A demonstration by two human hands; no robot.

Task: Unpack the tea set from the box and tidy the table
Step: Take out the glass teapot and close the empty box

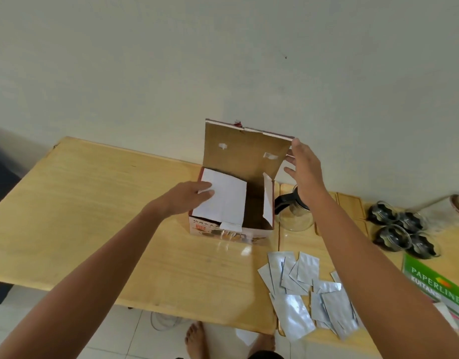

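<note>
Open tea-set box on the wooden table, a hand at each side of it.

The cardboard box (231, 224) stands near the middle of the wooden table (93, 203), its tall lid flap (245, 154) raised upright toward the wall. One white inner flap (223, 200) lies folded over the left part of the opening. The left hand (189, 196) rests on that flap with fingers straight and relaxed. The right hand (304, 172) is spread, fingers extended, at the right edge of the lid flap, with its fingertips touching or just beside that edge; I cannot tell which. Just beside the box on the right stands a glass teapot (295, 212) with a black handle. Further right, four glass cups (401, 233) with dark bases cluster together. In front lie scattered silver sachets (306, 286) and a green booklet (435, 283). Bare feet (196, 338) show on the tiled floor below.
</note>
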